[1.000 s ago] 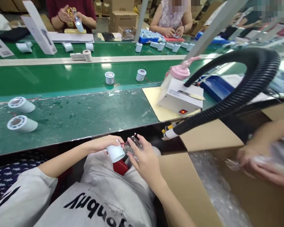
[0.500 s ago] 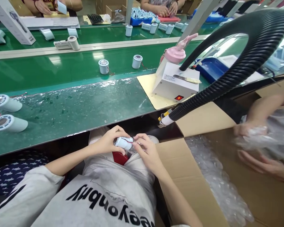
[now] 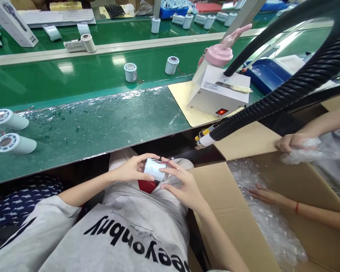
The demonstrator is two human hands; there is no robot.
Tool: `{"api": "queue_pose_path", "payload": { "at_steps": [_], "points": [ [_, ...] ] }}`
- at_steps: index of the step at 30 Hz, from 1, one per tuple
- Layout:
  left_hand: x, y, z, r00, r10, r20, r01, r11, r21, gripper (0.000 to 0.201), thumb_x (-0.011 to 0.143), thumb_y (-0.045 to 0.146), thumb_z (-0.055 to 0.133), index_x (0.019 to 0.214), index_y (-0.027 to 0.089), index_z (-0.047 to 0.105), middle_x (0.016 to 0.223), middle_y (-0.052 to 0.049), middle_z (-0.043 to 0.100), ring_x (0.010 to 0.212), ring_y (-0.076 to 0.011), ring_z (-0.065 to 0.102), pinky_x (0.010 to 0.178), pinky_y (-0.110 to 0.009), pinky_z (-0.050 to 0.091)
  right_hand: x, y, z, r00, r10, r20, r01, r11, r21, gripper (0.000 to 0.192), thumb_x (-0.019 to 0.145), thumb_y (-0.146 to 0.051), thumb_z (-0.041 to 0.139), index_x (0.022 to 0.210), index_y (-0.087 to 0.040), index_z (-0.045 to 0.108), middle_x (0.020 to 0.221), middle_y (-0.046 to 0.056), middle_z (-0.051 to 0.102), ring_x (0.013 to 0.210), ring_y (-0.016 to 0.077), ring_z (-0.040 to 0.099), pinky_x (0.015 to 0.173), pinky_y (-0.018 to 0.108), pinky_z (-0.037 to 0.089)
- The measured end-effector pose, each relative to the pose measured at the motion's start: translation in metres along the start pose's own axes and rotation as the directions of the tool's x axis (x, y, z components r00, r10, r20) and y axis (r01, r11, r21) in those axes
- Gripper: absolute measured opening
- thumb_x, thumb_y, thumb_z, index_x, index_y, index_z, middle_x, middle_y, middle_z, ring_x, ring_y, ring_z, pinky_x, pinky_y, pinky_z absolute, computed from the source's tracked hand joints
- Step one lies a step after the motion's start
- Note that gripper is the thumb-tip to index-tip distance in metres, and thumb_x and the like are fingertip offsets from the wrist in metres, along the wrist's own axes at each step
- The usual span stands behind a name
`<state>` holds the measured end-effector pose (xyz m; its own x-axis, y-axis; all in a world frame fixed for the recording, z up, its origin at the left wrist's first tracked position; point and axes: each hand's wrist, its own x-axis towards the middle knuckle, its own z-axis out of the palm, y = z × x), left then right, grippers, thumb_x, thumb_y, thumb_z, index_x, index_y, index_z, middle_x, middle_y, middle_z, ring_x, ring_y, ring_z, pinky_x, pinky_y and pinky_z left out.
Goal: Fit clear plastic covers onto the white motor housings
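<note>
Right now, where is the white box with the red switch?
The white box sits right of centre on the yellow mat, below the pink bottle and by the black hose.

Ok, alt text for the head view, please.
Both hands, left hand and right hand, hold a small white cylinder with red wires over the lap, below a green conveyor belt; a co-worker's hand reaches into a cardboard box.

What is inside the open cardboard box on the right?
The cardboard box holds clear bubble wrap, with a co-worker's hand resting on it. Whatever lies beneath the wrap is covered.
</note>
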<state>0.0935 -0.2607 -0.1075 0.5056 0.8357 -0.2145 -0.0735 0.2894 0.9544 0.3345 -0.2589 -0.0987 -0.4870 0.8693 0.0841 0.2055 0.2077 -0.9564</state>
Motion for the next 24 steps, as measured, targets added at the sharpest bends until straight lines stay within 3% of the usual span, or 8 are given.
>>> {"api": "queue_pose_path", "payload": {
  "at_steps": [3, 6, 11, 17, 24],
  "points": [
    [-0.003, 0.001, 0.001, 0.999, -0.022, 0.027, 0.023, 0.999, -0.035, 0.081, 0.070, 0.038, 0.091, 0.142, 0.023, 0.056, 0.133, -0.015, 0.066, 0.102, -0.0221, 0.070, 0.087, -0.033, 0.057, -0.005, -0.004, -0.003, 0.997, -0.080, 0.012, 0.080, 0.991, -0.108, 0.028, 0.086, -0.031, 0.081, 0.114, -0.027, 0.077, 0.137, 0.011, 0.070, 0.132, 0.0319, 0.063, 0.111, 0.051, 0.052],
    [-0.007, 0.008, 0.001, 0.999, 0.001, 0.037, -0.002, 0.999, 0.047, 0.090, 0.068, 0.040, 0.092, 0.147, 0.025, 0.054, 0.134, -0.015, 0.066, 0.101, -0.0227, 0.070, 0.083, -0.032, 0.058, -0.007, -0.008, -0.006, 0.997, -0.076, 0.028, 0.079, 0.993, -0.084, 0.030, 0.086, -0.034, 0.081, 0.113, -0.026, 0.073, 0.131, 0.012, 0.073, 0.129, 0.0328, 0.065, 0.108, 0.049, 0.054],
    [-0.012, 0.020, -0.001, 0.989, 0.121, 0.084, -0.136, 0.968, 0.212, 0.079, 0.073, 0.039, 0.089, 0.144, 0.028, 0.059, 0.145, -0.014, 0.061, 0.120, -0.0301, 0.066, 0.095, -0.039, 0.057, -0.006, -0.014, -0.006, 0.999, 0.015, 0.033, -0.017, 0.998, 0.059, 0.037, 0.084, -0.042, 0.082, 0.114, -0.026, 0.069, 0.125, 0.011, 0.074, 0.120, 0.0315, 0.069, 0.098, 0.044, 0.060],
    [-0.012, 0.026, -0.003, 0.955, 0.255, 0.154, -0.292, 0.902, 0.318, 0.075, 0.075, 0.037, 0.088, 0.144, 0.029, 0.060, 0.146, -0.014, 0.063, 0.132, -0.0321, 0.061, 0.106, -0.044, 0.053, -0.006, -0.022, -0.007, 0.992, 0.108, 0.057, -0.117, 0.974, 0.195, 0.039, 0.084, -0.049, 0.081, 0.113, -0.026, 0.067, 0.121, 0.010, 0.072, 0.109, 0.0272, 0.072, 0.090, 0.041, 0.064],
    [-0.013, 0.030, -0.001, 0.941, 0.289, 0.174, -0.336, 0.856, 0.393, 0.073, 0.077, 0.037, 0.087, 0.144, 0.029, 0.060, 0.147, -0.013, 0.062, 0.136, -0.0318, 0.059, 0.115, -0.048, 0.047, -0.006, -0.024, -0.006, 0.977, 0.195, 0.088, -0.213, 0.925, 0.314, 0.043, 0.084, -0.054, 0.079, 0.114, -0.027, 0.065, 0.121, 0.009, 0.069, 0.106, 0.0251, 0.070, 0.084, 0.036, 0.064]
  ]
}}
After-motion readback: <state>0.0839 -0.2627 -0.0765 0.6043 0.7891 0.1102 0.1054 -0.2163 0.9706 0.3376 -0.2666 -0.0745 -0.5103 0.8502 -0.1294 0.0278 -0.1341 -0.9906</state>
